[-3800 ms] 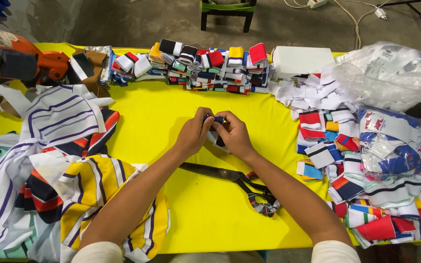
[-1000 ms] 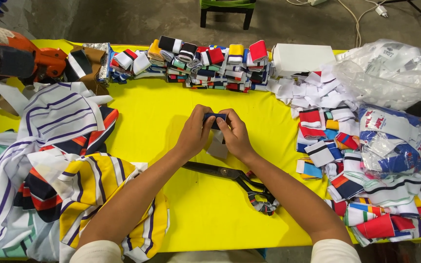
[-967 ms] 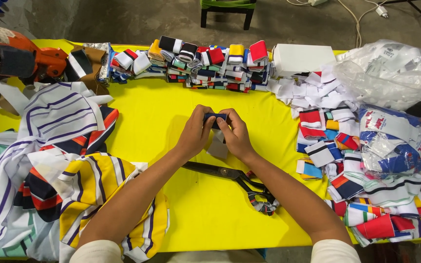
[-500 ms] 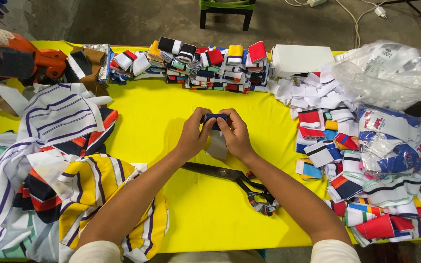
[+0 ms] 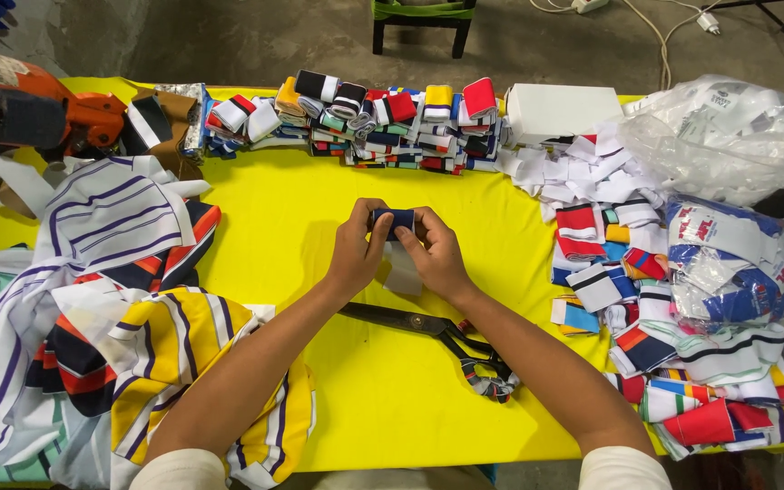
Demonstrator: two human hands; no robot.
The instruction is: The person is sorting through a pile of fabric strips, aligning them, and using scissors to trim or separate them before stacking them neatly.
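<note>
Both hands meet over the middle of a yellow table [image 5: 319,218], pinching a small dark-blue fabric roll [image 5: 394,220] between them. The left hand [image 5: 357,251] grips its left end with thumb and curled fingers; the right hand [image 5: 435,257] closes on the other end the same way. A pale strip [image 5: 404,272], apparently the loose tail of the same piece, hangs below the roll between the wrists, though the view is too small to be sure.

Black scissors [image 5: 428,328] lie flat on the cloth just behind the hands (their handles wrapped in striped rag). A tight row of folded knit bands [image 5: 383,118] in red, white, navy and yellow lines the far edge beside a white box [image 5: 563,111]. Soft striped garments [image 5: 129,299] heap on the left; loose bands [image 5: 646,299] and crinkled clear bags [image 5: 728,136] crowd the right.

Compared with half a second ago, the hands and roll sit in nearly the same place.
</note>
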